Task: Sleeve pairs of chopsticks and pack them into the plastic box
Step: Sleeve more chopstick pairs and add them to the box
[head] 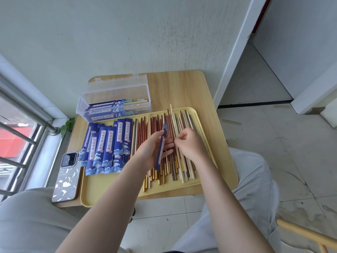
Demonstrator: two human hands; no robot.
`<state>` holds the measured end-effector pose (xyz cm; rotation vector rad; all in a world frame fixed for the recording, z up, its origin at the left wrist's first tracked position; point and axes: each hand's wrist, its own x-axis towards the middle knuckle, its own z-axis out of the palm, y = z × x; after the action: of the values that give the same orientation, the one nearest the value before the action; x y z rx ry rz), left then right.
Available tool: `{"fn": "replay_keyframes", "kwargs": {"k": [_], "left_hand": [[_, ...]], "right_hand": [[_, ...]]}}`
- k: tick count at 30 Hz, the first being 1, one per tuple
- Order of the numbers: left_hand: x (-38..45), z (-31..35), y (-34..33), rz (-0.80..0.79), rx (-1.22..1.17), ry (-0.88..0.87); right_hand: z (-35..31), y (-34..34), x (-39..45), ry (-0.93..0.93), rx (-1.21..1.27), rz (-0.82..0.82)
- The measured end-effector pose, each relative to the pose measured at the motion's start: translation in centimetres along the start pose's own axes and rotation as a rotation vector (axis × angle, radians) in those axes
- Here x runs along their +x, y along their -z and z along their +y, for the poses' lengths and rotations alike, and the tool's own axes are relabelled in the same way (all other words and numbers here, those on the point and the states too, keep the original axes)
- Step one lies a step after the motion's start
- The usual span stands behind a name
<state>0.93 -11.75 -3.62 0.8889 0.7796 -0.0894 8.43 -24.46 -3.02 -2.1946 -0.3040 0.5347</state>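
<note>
**Chopsticks, sleeves and box: items as they lie, nearest first**

1. Your knees, in pale grey trousers, sit either side of the table's (184, 88) near edge; both bare forearms reach forward over it.
2. Phone (66, 177): lies face down at the table's near left corner, just beside the yellow tray (182, 189).
3. Your left hand (152, 149): palm turned up, fingers curled round one blue paper sleeve (161, 148), which stands on edge and runs away from you above the loose sticks.
4. Your right hand (189, 143): fingers bent, tips pinching at pale chopsticks in the pile; one pale stick (172, 117) rises from this hand and pokes out past the tray's far rim. How many sticks you hold cannot be told.
5. Loose chopsticks (155, 125): red-brown, cream and gold-tipped, spread lengthwise across the middle and right of the tray.
6. Empty sleeves (107, 143): a blue, wave-printed stack, overlapping, on the tray's left part, touching the loose sticks on their right.
7. Clear plastic box (116, 99): on the table beyond the tray's far left corner, lid (116, 82) raised behind it. Sleeved pairs (109, 106) lie inside, stick ends showing at the right.
8. A pale wall stands behind the table; a window with metal bars is at your left.
</note>
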Motion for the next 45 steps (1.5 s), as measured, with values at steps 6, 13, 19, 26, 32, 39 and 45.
{"fn": "replay_keyframes", "kwargs": {"k": [6,13,19,26,32,39,45], "left_hand": [[-1.0,1.2,1.5,-0.06,-0.142,-0.115],[-2.0,1.8,3.2,-0.026,-0.074,-0.192],[-3.0,1.5,3.3,0.048,-0.19,-0.19],[-3.4,1.5,2.2,0.006,-0.021,-0.215],[-4.0,2.5,3.3,0.124,0.299,-0.326],[-3.4,2.4,4.9,0.14,0.912,-0.331],[-2.8,1.6,4.8,0.109,1.165,-0.324]], "right_hand": [[-1.5,1.1,-1.1,0.053,0.363,-0.289],[-1.7,0.9,-1.4,0.058,0.517,-0.539],[-2.2,0.4,-1.5,0.086,0.857,-0.42],[-3.8,-2.2,-1.5,-0.02,0.801,-0.021],[-4.0,-1.4,-0.5,-0.023,0.747,0.157],[-4.4,0.7,0.3,0.025,0.836,0.319],[-4.6,0.7,0.2,0.082,0.774,0.184]]}}
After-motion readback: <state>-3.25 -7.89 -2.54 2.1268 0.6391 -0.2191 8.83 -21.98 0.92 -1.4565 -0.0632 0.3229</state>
